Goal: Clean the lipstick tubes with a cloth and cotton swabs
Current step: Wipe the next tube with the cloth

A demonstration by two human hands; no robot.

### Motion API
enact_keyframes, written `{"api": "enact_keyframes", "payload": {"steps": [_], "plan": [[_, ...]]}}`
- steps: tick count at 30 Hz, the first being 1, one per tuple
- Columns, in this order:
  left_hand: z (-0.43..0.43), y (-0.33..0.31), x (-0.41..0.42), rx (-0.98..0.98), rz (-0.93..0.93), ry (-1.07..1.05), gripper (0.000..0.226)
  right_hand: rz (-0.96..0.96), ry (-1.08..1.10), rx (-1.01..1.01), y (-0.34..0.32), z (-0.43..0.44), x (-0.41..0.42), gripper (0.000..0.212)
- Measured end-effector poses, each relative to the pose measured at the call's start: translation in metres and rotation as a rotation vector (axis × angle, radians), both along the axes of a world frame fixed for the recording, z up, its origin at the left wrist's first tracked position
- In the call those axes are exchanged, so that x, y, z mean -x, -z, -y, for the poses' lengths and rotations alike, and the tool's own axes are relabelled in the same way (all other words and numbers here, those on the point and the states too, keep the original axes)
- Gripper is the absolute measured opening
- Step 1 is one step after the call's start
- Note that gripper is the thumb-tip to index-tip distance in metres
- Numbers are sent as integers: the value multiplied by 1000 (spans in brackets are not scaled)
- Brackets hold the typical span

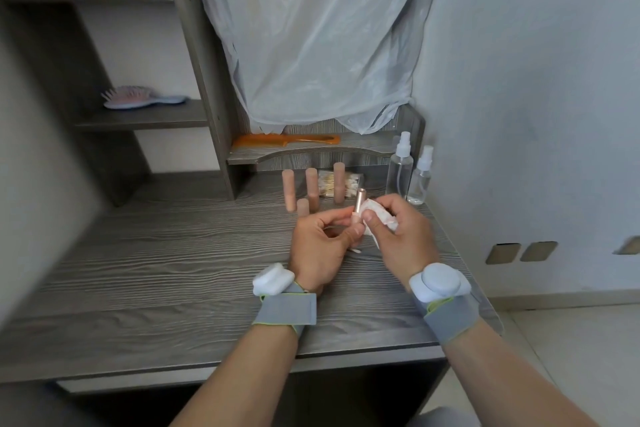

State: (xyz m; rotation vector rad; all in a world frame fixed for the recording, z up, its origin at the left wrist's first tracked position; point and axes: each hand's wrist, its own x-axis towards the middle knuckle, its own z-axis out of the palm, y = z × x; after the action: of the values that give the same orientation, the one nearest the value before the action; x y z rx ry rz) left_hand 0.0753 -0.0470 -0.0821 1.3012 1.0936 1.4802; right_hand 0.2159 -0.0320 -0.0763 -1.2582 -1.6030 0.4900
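Above a grey wood-grain desk (173, 270) (beside a pale wall (536, 80)), the left hand (318, 244) pinches a lipstick tube (357, 210). The right hand (405, 236) pinches a white cloth (379, 212) against it.

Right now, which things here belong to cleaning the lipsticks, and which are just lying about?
Job: lipstick in left hand, cloth in right hand, standing lipstick tubes, pack of cotton swabs, perhaps spray bottles.
Lying about: orange comb, hairbrush, plastic bag.
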Motion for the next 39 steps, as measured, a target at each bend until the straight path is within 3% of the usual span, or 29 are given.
{"api": "enact_keyframes", "payload": {"steps": [22,28,34,39], "plan": [[-1,1,0,-68,-151,-71,29,-5,23,-18,-1,2,0,4],[2,-2,-4,-77,-205,-45,30,-67,132,-5,-3,2,-2,10],[1,1,-1,-78,-163,-96,29,-26,20,-8,-3,3,2,7],[1,1,-3,-81,-175,-23,31,-76,50,-18,-4,3,2,7]]}}
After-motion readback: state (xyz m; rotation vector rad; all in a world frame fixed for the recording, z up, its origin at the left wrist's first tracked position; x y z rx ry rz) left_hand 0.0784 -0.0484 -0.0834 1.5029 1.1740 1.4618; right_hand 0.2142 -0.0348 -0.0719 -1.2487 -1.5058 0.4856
